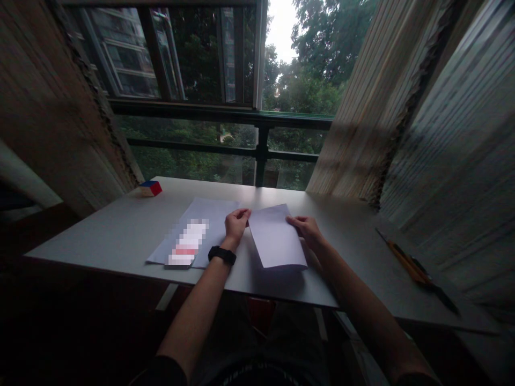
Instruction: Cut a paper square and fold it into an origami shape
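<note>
A white sheet of paper (277,238) is held up off the table, its near edge curving over a shadow. My left hand (237,222) pinches its left edge near the far corner. On the opposite side my right hand (306,228) grips the right edge between thumb and fingers. More white paper (219,214) lies flat to the left of my left hand. On top of that paper rests a flat phone-like object (187,244) whose face is blurred out. A black watch (222,255) circles my left wrist.
A cube puzzle (151,188) with blue, red and pale faces sits at the table's far left. Toward the right edge lies a long tool with orange and black parts (414,268), its kind unclear. Curtains (358,107) hang beside the window behind the white table (100,236).
</note>
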Demonstrator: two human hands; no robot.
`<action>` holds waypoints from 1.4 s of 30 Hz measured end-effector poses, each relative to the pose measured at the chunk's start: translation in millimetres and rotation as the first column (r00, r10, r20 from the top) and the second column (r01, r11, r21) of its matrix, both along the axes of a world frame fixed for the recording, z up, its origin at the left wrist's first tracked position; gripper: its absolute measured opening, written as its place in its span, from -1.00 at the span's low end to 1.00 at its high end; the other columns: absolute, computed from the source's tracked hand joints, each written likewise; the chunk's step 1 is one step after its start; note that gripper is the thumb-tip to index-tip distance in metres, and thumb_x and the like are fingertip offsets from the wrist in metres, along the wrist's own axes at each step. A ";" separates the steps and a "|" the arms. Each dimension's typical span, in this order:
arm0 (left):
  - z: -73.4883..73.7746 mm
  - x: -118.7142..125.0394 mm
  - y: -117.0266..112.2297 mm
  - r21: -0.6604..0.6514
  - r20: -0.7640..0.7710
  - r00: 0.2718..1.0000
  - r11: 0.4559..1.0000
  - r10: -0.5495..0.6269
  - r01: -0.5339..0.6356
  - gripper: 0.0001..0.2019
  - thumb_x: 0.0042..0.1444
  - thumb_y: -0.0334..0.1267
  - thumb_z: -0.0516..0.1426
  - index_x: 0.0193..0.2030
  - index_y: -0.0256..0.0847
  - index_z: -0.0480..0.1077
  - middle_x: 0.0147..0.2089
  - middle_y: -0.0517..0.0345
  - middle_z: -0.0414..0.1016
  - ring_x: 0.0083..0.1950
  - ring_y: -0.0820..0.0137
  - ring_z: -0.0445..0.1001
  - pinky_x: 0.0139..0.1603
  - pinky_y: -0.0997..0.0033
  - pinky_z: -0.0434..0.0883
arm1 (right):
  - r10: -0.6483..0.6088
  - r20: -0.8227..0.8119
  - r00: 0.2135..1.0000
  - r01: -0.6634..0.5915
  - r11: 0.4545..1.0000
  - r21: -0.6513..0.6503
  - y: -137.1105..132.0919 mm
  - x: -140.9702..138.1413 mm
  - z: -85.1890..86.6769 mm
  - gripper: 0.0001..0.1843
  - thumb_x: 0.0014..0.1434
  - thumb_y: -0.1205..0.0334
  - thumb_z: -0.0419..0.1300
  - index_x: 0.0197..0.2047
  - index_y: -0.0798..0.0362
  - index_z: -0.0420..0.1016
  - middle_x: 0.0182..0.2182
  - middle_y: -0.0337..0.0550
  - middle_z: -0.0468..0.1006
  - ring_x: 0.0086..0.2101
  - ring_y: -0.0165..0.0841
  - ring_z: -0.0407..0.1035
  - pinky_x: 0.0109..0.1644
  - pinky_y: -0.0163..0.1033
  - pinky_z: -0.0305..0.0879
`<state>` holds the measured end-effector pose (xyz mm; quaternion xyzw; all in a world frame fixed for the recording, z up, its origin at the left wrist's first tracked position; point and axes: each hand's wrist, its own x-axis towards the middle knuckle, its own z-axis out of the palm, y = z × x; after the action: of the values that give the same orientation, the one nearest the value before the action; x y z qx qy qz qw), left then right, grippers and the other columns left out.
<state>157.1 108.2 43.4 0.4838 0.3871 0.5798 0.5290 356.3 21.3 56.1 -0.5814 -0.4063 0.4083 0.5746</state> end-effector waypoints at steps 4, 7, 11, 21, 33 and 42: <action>1.8 0.0 -1.3 0.010 -0.031 1.000 1.000 -0.004 0.004 -0.67 -0.31 -0.10 0.29 -0.42 -0.31 0.47 -0.49 0.13 0.45 -0.51 0.48 0.37 -0.53 0.49 0.37 | -0.006 -0.016 1.000 0.006 1.000 0.000 0.0 -0.8 0.9 -0.60 -0.31 -0.02 0.34 -0.63 0.16 0.36 -0.76 -0.34 0.24 -0.71 -0.56 0.06 -0.65 -0.39 -0.09; 2.9 -0.6 -3.0 -0.005 -0.042 0.998 0.999 -0.043 0.043 -0.65 -0.34 -0.14 0.31 -0.38 -0.31 0.49 -0.47 0.10 0.48 -0.47 0.45 0.41 -0.50 0.48 0.38 | -0.010 -0.027 1.000 0.010 1.000 -0.001 0.1 -1.0 1.1 -0.61 -0.31 -0.01 0.34 -0.61 0.16 0.38 -0.74 -0.32 0.28 -0.70 -0.55 0.09 -0.64 -0.38 -0.06; 2.3 -1.0 -3.4 -0.024 -0.059 0.998 0.999 -0.037 0.036 -0.66 -0.35 -0.14 0.31 -0.39 -0.31 0.51 -0.46 0.08 0.49 -0.48 0.44 0.41 -0.51 0.49 0.39 | -0.018 -0.025 1.000 0.018 1.000 -0.016 0.8 -0.1 -0.7 -0.61 -0.30 -0.01 0.34 -0.58 0.17 0.40 -0.73 -0.29 0.32 -0.70 -0.53 0.12 -0.64 -0.38 -0.04; -0.8 -0.4 0.0 -0.024 -0.052 0.999 1.000 0.016 -0.018 -0.69 -0.35 -0.15 0.31 -0.41 -0.29 0.51 -0.49 0.10 0.48 -0.51 0.47 0.38 -0.54 0.54 0.36 | 0.079 -0.187 0.979 -0.092 0.994 -0.064 -1.6 -2.6 -0.8 -0.69 -0.15 0.08 0.30 -0.50 0.20 0.44 -0.63 -0.11 0.46 -0.65 -0.42 0.27 -0.60 -0.33 0.16; -5.7 0.4 3.7 -0.083 -0.017 1.000 0.997 0.000 -0.002 -0.72 -0.35 -0.19 0.31 -0.44 -0.31 0.50 -0.49 0.09 0.49 -0.52 0.45 0.40 -0.49 0.46 0.37 | 0.009 -0.062 0.998 -0.012 0.999 -0.052 0.9 1.6 -2.1 -0.63 -0.23 0.02 0.33 -0.58 0.19 0.41 -0.74 -0.25 0.35 -0.72 -0.51 0.14 -0.68 -0.37 0.00; -8.8 0.3 5.1 -0.069 -0.020 1.000 0.998 0.005 -0.007 -0.73 -0.32 -0.20 0.30 -0.43 -0.30 0.50 -0.49 0.09 0.49 -0.51 0.45 0.40 -0.50 0.47 0.35 | 0.210 -0.271 0.940 -0.237 0.969 -0.073 -2.8 1.4 -0.4 -0.72 -0.09 0.09 0.27 -0.51 0.18 0.43 -0.62 -0.15 0.46 -0.64 -0.43 0.28 -0.58 -0.32 0.18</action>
<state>157.4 113.3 34.6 0.4698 0.4135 0.5630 0.5397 357.7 18.6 55.7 -0.5018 -0.3686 0.5645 0.5419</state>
